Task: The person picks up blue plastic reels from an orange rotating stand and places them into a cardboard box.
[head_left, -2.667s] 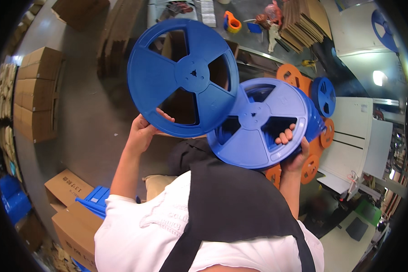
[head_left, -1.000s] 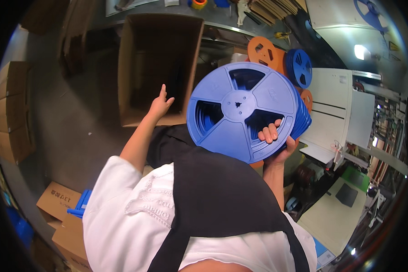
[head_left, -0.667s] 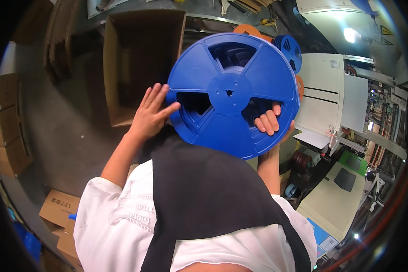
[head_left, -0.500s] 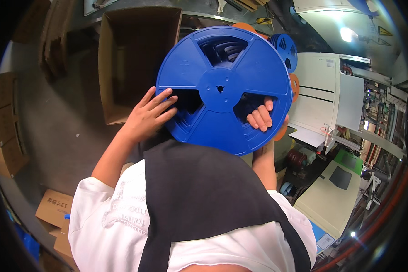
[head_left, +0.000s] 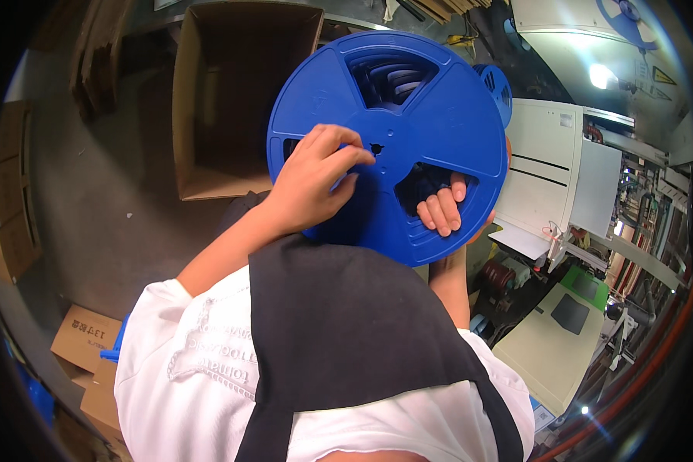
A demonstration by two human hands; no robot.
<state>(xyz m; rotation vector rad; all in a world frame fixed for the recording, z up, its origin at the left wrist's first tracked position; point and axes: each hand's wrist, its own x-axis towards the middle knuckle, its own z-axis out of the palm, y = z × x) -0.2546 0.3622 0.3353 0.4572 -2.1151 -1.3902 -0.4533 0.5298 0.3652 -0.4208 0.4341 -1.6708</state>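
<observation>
A stack of large blue plastic reels (head_left: 446, 115) is in front of my chest, its round face turned up toward me. Several layers show through the openings of the top reel. My right hand (head_left: 443, 206) grips the stack at the lower right, with its fingers coming through an opening and the rest hidden beneath. Over the left half of the top reel is my left hand (head_left: 312, 181), its fingers bent and the thumb apart, fingertips close to the centre hole. Nothing shows in it; whether the fingertips touch the reel I cannot tell.
A tall open cardboard box (head_left: 242, 100) stands at the far left of the reels. More blue reels (head_left: 497, 92) are behind on the right, near a pale machine cabinet (head_left: 543, 154). Closed cartons (head_left: 11, 208) line the left side, and another carton (head_left: 88, 339) is at the lower left.
My left hand has left the reel's left edge and moved right, over the face toward the hub, its fingers now bent. My right hand keeps its grip.
</observation>
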